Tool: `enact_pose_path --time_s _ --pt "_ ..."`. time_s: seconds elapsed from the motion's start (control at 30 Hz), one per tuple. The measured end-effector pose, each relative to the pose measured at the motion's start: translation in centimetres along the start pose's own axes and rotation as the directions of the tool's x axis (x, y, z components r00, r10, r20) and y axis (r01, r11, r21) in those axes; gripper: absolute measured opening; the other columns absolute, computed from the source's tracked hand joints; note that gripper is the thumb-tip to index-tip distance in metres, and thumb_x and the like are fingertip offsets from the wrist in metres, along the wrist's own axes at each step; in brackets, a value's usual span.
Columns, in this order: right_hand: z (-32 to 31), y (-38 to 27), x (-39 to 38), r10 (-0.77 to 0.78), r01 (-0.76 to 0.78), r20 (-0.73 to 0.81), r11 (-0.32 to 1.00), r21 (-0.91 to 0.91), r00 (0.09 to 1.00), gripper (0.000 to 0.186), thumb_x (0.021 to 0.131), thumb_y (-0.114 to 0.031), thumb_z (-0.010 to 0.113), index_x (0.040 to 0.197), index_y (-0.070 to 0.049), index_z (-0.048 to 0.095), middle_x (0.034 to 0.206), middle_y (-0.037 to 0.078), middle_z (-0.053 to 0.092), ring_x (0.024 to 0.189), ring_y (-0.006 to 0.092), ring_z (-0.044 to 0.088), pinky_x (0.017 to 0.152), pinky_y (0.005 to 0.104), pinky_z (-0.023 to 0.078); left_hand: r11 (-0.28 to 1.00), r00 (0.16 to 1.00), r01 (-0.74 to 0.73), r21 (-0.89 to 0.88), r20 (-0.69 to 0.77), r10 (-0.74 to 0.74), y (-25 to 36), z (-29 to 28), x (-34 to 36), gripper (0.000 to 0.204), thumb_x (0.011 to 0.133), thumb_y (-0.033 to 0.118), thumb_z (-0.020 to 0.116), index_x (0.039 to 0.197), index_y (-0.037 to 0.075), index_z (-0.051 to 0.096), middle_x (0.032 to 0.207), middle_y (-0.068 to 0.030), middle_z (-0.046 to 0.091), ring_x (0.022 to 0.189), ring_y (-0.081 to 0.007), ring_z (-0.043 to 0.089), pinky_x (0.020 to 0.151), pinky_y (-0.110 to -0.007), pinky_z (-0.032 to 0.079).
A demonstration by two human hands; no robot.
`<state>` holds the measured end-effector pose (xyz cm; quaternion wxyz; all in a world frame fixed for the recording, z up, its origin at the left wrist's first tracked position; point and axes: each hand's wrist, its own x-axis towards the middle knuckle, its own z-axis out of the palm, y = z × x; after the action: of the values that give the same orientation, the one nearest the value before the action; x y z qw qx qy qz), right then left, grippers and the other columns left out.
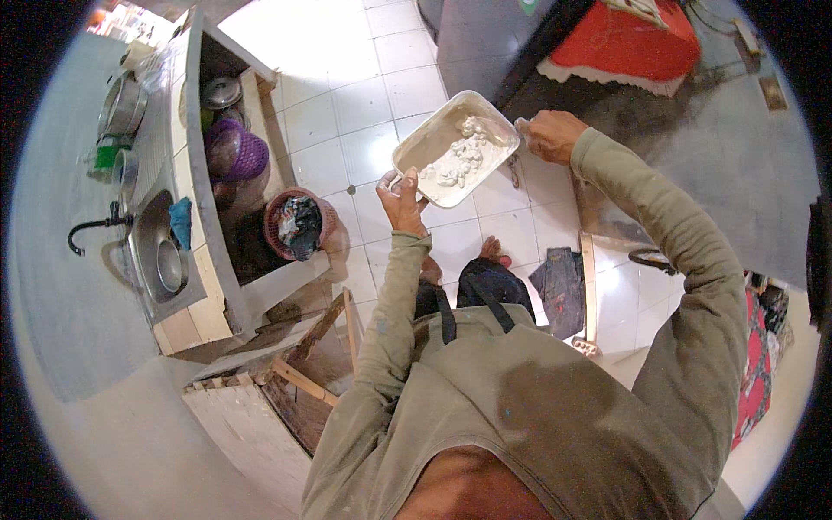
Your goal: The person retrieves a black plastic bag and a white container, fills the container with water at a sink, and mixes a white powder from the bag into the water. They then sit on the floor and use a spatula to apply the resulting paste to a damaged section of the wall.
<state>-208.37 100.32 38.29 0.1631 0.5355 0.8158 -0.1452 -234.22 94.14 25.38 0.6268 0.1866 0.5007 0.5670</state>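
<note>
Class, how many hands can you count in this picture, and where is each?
2. The left hand grips the left end of the white tub; the right hand is at its right end. No others show.

Worn on the head, at the left of a side-by-side pair, and looks steeply down and forward. Sits close above the shirt (485, 390) at lower centre, farther from the tub (433, 139) just above centre, farthest from the tiled floor (360, 130). Spans widely, from sink (147, 227) at left to red cloth (607, 45) at upper right, bending edges toward a dark rim.
</note>
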Motion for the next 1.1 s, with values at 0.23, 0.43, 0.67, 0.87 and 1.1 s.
enact_pose_path --time_s 0.23,0.43,0.67,0.87,1.1 --pt "3.5 6.3 -7.6 -0.078 0.065 -0.073 0.983 -0.170 0.994 0.024 0.081 -0.016 0.052 0.100 -0.002 0.053 0.081 0.017 0.061 0.074 0.0343 0.062 0.061 0.0451 0.051 0.991 0.995 0.069 0.113 0.061 -0.076 -6.3 4.7 -2.1 0.068 0.077 0.027 0.069 0.126 0.006 0.027 0.111 -0.0147 0.048 0.099 -0.0212 0.051 0.078 -0.041 0.049" --pt "4.7 11.6 -11.4 -0.060 0.092 0.171 0.979 -0.180 0.983 0.025 0.080 -0.015 0.050 0.101 -0.005 0.056 0.083 0.016 0.062 0.074 0.0324 0.063 0.060 0.0432 0.051 0.980 0.994 0.099 0.170 0.032 -0.106 -9.9 10.0 -4.0 0.064 0.078 0.023 0.069 0.124 0.006 0.029 0.108 -0.0124 0.051 0.094 -0.0176 0.052 0.071 -0.033 0.051" --pt "7.9 15.9 -13.8 -0.048 0.041 -0.050 0.991 -0.128 0.998 0.023 0.074 -0.015 0.055 0.092 -0.002 0.060 0.071 0.019 0.063 0.066 0.0351 0.064 0.057 0.0458 0.052 0.986 0.987 0.055 0.158 0.143 -0.078 -11.7 12.7 -4.7 0.057 0.078 0.020 0.067 0.122 0.007 0.031 0.106 -0.0098 0.052 0.092 -0.0166 0.053 0.070 -0.035 0.050" --pt "10.4 16.7 -14.2 0.064 -0.068 -0.149 0.997 -0.021 0.987 0.021 0.077 -0.018 0.055 0.088 -0.001 0.061 0.074 0.020 0.063 0.066 0.0371 0.063 0.061 0.0459 0.052 0.980 0.981 0.080 0.180 0.160 -0.109 -14.3 12.4 -4.3 0.057 0.078 0.020 0.067 0.121 0.007 0.032 0.110 -0.0111 0.049 0.093 -0.0170 0.053 0.072 -0.036 0.050" --pt "17.0 19.2 -14.5 0.160 -0.101 -0.139 0.929 0.357 0.977 0.031 0.078 -0.029 0.056 0.071 0.001 0.062 0.068 0.017 0.063 0.059 0.0344 0.062 0.064 0.0444 0.052 0.973 0.981 0.114 0.201 0.132 -0.142 -16.7 13.7 -4.8 0.060 0.076 0.017 0.068 0.122 0.007 0.032 0.111 -0.0125 0.047 0.089 -0.0167 0.052 0.067 -0.029 0.049"
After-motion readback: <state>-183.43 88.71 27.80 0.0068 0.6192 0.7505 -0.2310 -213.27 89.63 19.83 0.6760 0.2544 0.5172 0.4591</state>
